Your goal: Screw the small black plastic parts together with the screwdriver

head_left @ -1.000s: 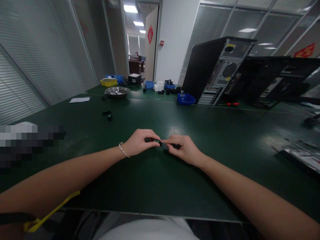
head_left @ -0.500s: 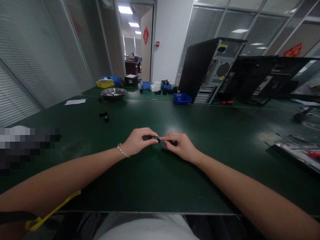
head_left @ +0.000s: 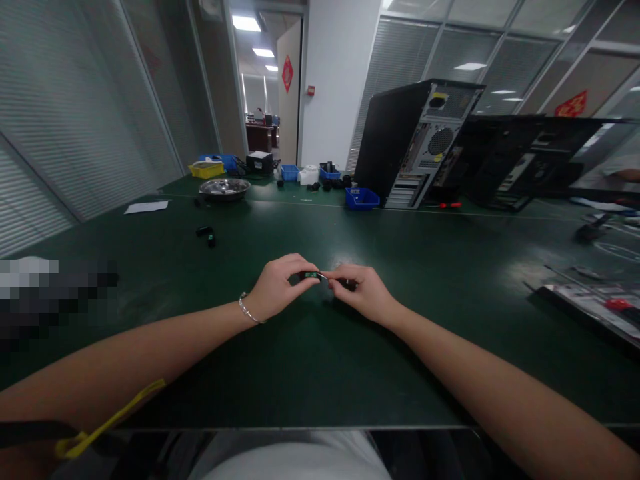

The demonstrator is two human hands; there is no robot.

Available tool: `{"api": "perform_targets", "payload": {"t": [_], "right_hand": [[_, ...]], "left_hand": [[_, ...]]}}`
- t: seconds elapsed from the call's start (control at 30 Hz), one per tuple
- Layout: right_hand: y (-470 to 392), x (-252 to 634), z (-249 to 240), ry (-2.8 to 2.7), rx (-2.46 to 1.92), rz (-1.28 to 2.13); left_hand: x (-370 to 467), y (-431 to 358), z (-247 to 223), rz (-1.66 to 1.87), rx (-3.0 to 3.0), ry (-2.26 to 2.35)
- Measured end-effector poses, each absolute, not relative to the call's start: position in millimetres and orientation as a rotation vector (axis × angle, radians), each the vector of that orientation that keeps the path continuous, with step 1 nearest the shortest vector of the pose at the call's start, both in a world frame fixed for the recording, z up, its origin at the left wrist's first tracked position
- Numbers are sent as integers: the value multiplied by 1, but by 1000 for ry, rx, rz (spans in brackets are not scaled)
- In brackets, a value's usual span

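Observation:
Over the green table, my left hand (head_left: 279,283) pinches a small black part with a green circuit board (head_left: 311,275) between thumb and fingers. My right hand (head_left: 364,291) is closed around a thin metal-tipped tool (head_left: 324,276); its dark end shows below the fingers. The tool's tip meets the right end of the circuit board part, though whether it is inserted I cannot tell. Farther off to the left lie two small black pieces (head_left: 204,231), one showing a bit of green.
A metal bowl (head_left: 225,189), a yellow bin (head_left: 207,170) and a blue bin (head_left: 362,198) stand toward the back of the table (head_left: 280,373). Behind the blue bin rises a black computer tower (head_left: 400,140). At right lies an open device with a red part (head_left: 620,305).
The circuit board part is turned so that more of its green face shows. Both hands keep their grips. The whole view has shifted slightly.

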State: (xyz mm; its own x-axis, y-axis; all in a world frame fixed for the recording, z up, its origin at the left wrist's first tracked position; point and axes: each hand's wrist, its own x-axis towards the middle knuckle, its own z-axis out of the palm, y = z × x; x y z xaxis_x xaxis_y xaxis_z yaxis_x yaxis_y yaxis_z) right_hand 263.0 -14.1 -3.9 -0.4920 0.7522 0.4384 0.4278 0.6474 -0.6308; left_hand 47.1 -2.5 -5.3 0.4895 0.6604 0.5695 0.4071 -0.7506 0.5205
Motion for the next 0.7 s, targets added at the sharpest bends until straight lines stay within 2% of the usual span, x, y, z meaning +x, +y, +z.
{"api": "perform_targets", "payload": {"t": [0.7], "right_hand": [[-10,258,-8,-2115,-953,603]], "left_hand": [[48,-1,-4,1103,2120,936]]}}
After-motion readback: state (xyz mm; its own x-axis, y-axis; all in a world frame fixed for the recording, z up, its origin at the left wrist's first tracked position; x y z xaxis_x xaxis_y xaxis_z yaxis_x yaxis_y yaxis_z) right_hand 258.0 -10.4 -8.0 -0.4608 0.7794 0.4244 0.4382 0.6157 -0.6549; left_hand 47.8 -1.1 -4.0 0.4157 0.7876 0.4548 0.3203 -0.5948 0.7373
